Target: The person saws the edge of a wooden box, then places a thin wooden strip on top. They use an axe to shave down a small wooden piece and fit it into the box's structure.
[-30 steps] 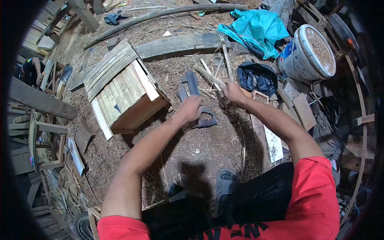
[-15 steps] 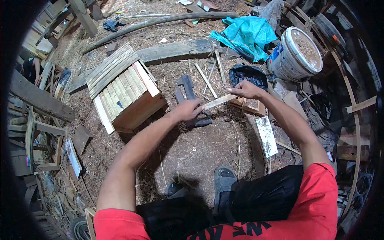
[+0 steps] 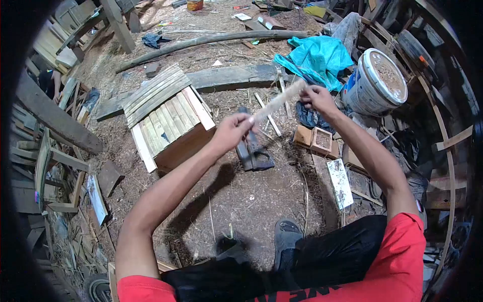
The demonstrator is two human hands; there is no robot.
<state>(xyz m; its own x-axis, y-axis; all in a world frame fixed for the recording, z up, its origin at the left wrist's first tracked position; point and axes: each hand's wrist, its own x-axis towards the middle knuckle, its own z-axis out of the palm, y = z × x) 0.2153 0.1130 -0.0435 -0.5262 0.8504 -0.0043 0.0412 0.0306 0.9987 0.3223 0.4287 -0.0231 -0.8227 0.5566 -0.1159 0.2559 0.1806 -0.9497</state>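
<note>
A thin, pale wooden strip (image 3: 277,104), blurred by motion, slants up to the right between my hands. My left hand (image 3: 233,132) grips its lower left end with thumb and fingers. At the upper right end are the curled fingers of my right hand (image 3: 320,102), seemingly pinching the strip. Below the strip, on the ground, lies a dark tool with a looped handle (image 3: 256,157); my left hand partly covers it. Left of my left hand stands a wooden box with a slatted, sloping roof (image 3: 163,118), like a small house.
A white bucket (image 3: 366,93) of brown material stands at right beside a teal tarp (image 3: 322,59). Small wooden boxes (image 3: 317,141) sit below my right hand. A long plank (image 3: 226,78) and a curved pole (image 3: 211,39) lie across the back. Sawdust covers the ground.
Both hands have raised the wooden strip, and it tilts more steeply, its right end higher. The camera view has shifted slightly, so the surroundings appear lower and further right.
</note>
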